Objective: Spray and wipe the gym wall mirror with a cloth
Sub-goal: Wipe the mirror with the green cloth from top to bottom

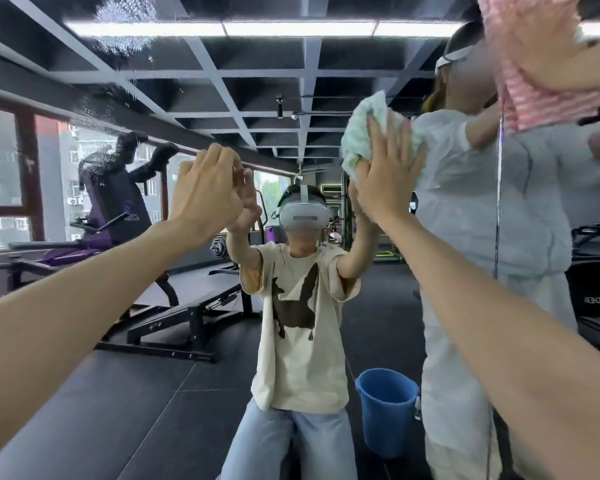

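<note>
The wall mirror (194, 98) fills the view in front of me and shows my own reflection. My right hand (385, 171) is raised and presses a pale green cloth (361, 133) flat against the glass, fingers spread over it. My left hand (205, 188) is lifted close to the mirror at about the same height; its fingers are curled and I see nothing in it. Spray droplets (118, 98) cling to the upper left of the glass. No spray bottle is in view.
Another person's hand (548, 53) wipes the mirror at top right with a pink cloth (534, 64); that person's reflection in white stands at the right. A blue bucket (387, 410) shows in the mirror near the floor. Gym benches (174, 306) and a purple machine (111, 202) are reflected at left.
</note>
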A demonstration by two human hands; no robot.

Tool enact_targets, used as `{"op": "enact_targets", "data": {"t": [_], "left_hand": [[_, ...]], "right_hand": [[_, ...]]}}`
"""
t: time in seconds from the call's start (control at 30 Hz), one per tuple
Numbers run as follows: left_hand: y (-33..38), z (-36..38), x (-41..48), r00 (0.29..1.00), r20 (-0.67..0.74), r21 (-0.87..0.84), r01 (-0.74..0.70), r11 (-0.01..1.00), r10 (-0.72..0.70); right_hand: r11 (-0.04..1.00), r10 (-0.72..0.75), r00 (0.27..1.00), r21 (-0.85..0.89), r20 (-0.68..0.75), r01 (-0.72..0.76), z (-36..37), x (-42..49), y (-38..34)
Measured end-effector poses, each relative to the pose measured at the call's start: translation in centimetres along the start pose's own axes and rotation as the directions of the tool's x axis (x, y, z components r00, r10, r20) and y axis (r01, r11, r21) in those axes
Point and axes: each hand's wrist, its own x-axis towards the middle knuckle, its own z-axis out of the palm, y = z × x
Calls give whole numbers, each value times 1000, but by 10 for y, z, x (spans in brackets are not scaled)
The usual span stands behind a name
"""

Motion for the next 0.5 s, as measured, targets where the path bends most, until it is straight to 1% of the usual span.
{"op": "enact_targets", "data": {"t": [0.03, 0.07, 0.1, 0.13, 0.17, 0.2, 0.23, 0.27, 0.33, 0.37, 0.4, 0.43, 0.47, 0.5], "left_hand": [[-2, 0, -1, 1000, -4, -6, 6, 1000, -6], [-3, 1, -2, 1000, -8, -15, 16, 1000, -16], [-4, 3, -3, 1000, -10, -22, 24, 999, -24], [-4, 6, -4, 999, -11, -24, 30, 999, -30], [-5, 8, -6, 999, -7, -25, 39, 999, -39], [-5, 11, -8, 999, 1, -29, 52, 998, -52], [-5, 13, -10, 998, 3, -33, 60, 998, -60], [-5, 15, -11, 999, -2, -35, 54, 998, -54], [-5, 16, -13, 999, 1, -16, 35, 999, -35], [-5, 15, -13, 1000, 7, -4, 25, 1000, -25], [-5, 14, -12, 1000, 12, 4, 16, 1000, -16], [-6, 12, -11, 1000, 15, 5, 10, 1000, -10], [-7, 10, -11, 1000, 12, 2, 8, 1000, -8], [-7, 9, -10, 1000, 3, -2, 8, 1000, -8]], "right_hand": [[996, 93, 995, 14, 16, -94, 0, 1, -1], [991, 133, 991, 12, 22, -133, 1, -3, -9], [994, 113, 993, 1, 22, -113, 4, -12, -23], [1000, 20, 999, -3, 35, -20, 9, -25, -36], [991, -133, 989, 0, 61, 133, 15, -41, -49], [953, -301, 949, 2, 96, 302, 22, -59, -58], [894, -446, 887, 3, 120, 448, 28, -77, -64], [833, -549, 823, 15, 147, 553, 30, -89, -62], [717, -688, 693, 60, 216, 694, 24, -85, -54], [688, -707, 657, 43, 261, 724, 17, -73, -51], [707, -681, 675, 16, 284, 707, 11, -57, -48], [782, -604, 760, -5, 239, 623, 7, -40, -46], [879, -468, 867, -16, 169, 477, 3, -20, -44], [952, -302, 946, -14, 116, 306, 0, -1, -41]]}}
